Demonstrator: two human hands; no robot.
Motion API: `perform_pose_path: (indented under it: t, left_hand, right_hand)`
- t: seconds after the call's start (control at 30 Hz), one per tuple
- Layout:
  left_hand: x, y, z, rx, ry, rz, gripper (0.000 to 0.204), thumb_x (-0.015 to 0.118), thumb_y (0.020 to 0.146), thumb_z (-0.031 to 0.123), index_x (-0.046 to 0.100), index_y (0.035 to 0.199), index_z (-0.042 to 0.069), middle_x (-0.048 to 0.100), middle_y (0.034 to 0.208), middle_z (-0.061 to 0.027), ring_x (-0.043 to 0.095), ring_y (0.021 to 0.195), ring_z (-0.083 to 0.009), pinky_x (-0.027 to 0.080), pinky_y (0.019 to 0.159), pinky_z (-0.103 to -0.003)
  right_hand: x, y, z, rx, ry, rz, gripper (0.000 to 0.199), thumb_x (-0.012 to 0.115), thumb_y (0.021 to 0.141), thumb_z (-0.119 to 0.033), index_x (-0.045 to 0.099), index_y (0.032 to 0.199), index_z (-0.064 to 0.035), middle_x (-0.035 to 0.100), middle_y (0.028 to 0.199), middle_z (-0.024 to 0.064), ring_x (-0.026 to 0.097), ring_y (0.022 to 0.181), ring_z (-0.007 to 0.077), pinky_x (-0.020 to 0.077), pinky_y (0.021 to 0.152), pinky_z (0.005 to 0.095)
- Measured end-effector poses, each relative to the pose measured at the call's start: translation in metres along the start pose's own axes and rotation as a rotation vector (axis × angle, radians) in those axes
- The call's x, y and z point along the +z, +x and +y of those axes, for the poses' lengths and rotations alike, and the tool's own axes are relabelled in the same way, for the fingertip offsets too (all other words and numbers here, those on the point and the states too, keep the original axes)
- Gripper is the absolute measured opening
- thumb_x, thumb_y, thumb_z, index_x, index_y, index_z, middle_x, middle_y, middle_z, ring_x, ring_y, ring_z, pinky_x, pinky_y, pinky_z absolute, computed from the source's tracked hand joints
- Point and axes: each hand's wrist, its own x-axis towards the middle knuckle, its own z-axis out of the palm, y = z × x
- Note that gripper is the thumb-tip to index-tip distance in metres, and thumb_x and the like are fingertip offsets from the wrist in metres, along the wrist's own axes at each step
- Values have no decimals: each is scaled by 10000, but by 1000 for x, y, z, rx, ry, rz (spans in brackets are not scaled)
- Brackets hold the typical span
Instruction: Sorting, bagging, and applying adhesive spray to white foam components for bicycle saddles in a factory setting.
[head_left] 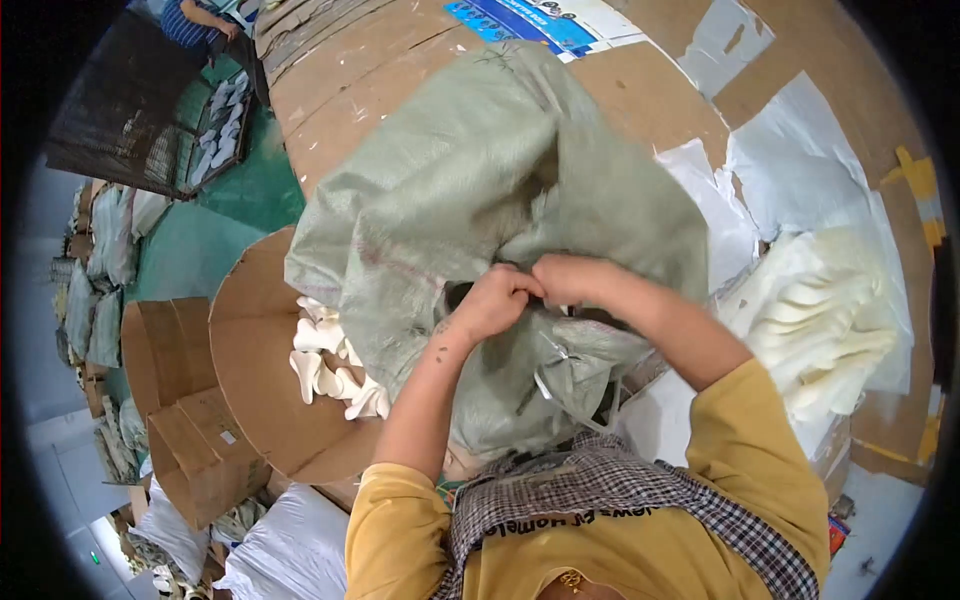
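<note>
A large grey-green woven sack (440, 200) lies bunched up in front of me on the cardboard-covered table. My left hand (497, 302) is closed, its fingers pinching the sack's fabric near the middle. Close against it, my right hand (566, 280) is also closed on the sack's material. A dark gap shows in the folds beside my left wrist. Below my right forearm, part of the sack hangs in loose folds with a pale strip or tie (545, 388) on it. What lies inside the sack is hidden.
An open cardboard box (255, 370) at left holds several cream curved pieces (325, 350). On the right rests a stack of cream moulded pieces (825, 320) by clear plastic sheeting (800, 150). White sacks (290, 545) lie at lower left. Another person (195, 22) stands at far left by a mesh cage (125, 120).
</note>
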Motion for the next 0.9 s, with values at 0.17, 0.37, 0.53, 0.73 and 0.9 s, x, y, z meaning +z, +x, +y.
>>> perform_pose_path:
  t: [0.17, 0.37, 0.53, 0.73, 0.9]
  left_hand:
    - [-59, 13, -76, 0, -916, 530, 486, 526, 854, 312, 455, 1292, 111, 448, 1322, -120, 387, 1234, -274, 286, 1041, -353]
    - [-164, 34, -32, -407, 606, 465, 498, 497, 880, 312, 403, 1320, 100, 420, 1340, -119, 370, 1246, -261, 286, 1045, -359]
    - [-180, -1, -116, 149, 186, 726, 488, 502, 879, 309, 429, 1304, 79, 428, 1333, -135, 357, 1254, -268, 264, 1050, -342]
    - [-100, -14, 0, -311, 7, 325, 503, 644, 801, 179, 477, 1221, -42, 527, 1215, -183, 477, 1145, -265, 356, 968, -335]
    - [-53, -101, 41, 80, -367, 175, 467, 607, 832, 225, 502, 1187, -59, 571, 1125, -110, 499, 1039, -174, 370, 921, -314]
  right_hand:
    - [71, 38, 35, -19, 15, 549, 338, 570, 780, -252, 579, 1062, -65, 567, 1122, 153, 513, 1062, 281, 391, 918, 365]
    - [60, 55, 34, -168, 300, 525, 291, 551, 791, -214, 562, 1030, -48, 558, 1087, 154, 508, 1018, 291, 394, 891, 353]
    - [33, 39, -20, -346, 532, 544, 252, 536, 800, -182, 549, 1003, -33, 550, 1057, 155, 504, 981, 301, 397, 868, 342]
    - [-51, -110, -92, -230, 1164, 677, 321, 431, 897, -216, 496, 1164, -49, 507, 1188, 152, 476, 1101, 257, 348, 963, 344]
    - [-8, -154, -70, 55, 114, 1108, 361, 426, 868, -188, 461, 1186, -20, 462, 1231, 221, 442, 1163, 348, 354, 983, 401]
